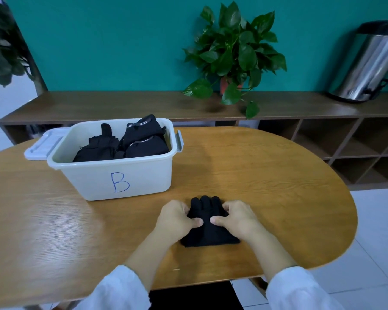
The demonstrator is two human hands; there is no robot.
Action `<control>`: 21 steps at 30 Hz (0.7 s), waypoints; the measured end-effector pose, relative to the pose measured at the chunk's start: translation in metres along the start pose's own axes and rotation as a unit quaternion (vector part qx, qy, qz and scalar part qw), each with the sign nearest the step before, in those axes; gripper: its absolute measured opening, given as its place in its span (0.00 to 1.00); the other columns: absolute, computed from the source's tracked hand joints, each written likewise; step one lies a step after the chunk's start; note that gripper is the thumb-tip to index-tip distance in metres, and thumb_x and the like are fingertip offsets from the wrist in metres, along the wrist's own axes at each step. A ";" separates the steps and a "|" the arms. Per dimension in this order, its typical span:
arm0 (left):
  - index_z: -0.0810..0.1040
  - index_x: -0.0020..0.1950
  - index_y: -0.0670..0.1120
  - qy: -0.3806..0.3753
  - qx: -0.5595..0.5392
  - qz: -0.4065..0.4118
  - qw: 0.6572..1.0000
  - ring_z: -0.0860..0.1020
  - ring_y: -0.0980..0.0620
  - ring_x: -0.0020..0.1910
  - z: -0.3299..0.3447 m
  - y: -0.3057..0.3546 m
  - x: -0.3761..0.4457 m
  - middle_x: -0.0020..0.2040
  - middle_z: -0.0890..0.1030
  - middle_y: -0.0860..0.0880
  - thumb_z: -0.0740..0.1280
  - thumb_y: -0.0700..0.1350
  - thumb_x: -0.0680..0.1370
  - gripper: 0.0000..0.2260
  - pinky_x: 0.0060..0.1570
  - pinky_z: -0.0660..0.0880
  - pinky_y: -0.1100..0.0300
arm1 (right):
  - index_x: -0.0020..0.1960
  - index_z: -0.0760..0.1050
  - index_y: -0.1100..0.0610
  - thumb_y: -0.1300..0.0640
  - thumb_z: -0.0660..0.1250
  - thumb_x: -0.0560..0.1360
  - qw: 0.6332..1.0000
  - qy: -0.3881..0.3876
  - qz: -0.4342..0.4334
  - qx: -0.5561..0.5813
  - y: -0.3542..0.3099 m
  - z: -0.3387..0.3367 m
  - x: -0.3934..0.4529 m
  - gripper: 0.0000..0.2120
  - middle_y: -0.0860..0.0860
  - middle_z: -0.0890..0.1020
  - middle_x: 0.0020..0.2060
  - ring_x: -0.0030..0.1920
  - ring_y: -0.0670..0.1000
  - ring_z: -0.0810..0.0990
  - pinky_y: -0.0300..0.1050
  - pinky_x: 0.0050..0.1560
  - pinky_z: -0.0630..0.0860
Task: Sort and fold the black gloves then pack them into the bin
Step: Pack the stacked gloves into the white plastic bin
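I see both hands on one black glove [207, 229], lying on the table [278, 198] just right of and nearer me than the bin [121, 175]. Left hand [177, 218] and right hand [235, 217] pinch its edges, fingers curled. Folded gloves [130, 142] fill the bin.

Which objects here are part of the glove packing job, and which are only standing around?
Job: black gloves held by left hand and right hand; bin B with packed gloves; lid.
Bystanders: potted plant; steel urn; shelf.
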State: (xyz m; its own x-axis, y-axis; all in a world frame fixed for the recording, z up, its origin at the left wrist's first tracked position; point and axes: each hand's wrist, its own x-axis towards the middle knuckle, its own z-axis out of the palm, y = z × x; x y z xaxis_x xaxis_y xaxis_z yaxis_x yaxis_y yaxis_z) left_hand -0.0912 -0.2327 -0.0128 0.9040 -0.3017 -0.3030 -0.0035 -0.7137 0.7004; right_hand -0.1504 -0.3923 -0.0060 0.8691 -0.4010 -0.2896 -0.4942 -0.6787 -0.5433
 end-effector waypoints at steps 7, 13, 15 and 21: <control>0.81 0.48 0.39 -0.033 -0.056 -0.014 0.998 0.82 0.48 0.47 0.000 -0.002 0.003 0.47 0.84 0.44 0.77 0.46 0.71 0.13 0.51 0.80 0.53 | 0.52 0.79 0.54 0.52 0.76 0.70 0.992 -0.027 -0.003 0.121 0.009 0.002 0.003 0.14 0.51 0.82 0.49 0.49 0.50 0.82 0.49 0.52 0.80; 0.78 0.55 0.46 -0.081 -0.176 -0.016 0.981 0.77 0.57 0.49 -0.011 -0.002 0.002 0.50 0.80 0.53 0.74 0.45 0.75 0.11 0.48 0.71 0.68 | 0.47 0.80 0.56 0.60 0.75 0.72 0.966 -0.052 -0.017 0.253 0.012 -0.006 -0.002 0.06 0.52 0.85 0.44 0.47 0.51 0.84 0.52 0.54 0.80; 0.78 0.62 0.44 -0.097 -0.197 -0.011 0.975 0.77 0.56 0.54 -0.016 -0.003 0.002 0.55 0.80 0.53 0.74 0.48 0.75 0.17 0.55 0.71 0.62 | 0.48 0.81 0.56 0.61 0.74 0.72 0.956 -0.062 -0.026 0.287 0.013 -0.010 -0.005 0.05 0.52 0.86 0.44 0.46 0.51 0.85 0.52 0.54 0.81; 0.84 0.51 0.44 -0.095 -0.251 0.062 0.961 0.83 0.53 0.51 -0.037 0.011 -0.005 0.48 0.86 0.51 0.74 0.46 0.75 0.07 0.49 0.74 0.64 | 0.52 0.78 0.60 0.65 0.74 0.71 0.927 -0.043 -0.087 0.363 0.000 -0.039 -0.023 0.11 0.54 0.86 0.43 0.45 0.53 0.86 0.46 0.45 0.81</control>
State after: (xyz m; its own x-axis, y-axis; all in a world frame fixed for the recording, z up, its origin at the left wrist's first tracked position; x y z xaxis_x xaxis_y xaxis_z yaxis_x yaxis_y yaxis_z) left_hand -0.0801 -0.2155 0.0198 0.8157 -0.5088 -0.2751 0.1431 -0.2834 0.9483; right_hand -0.1715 -0.4073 0.0319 0.9484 -0.2518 -0.1925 -0.2288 -0.1237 -0.9656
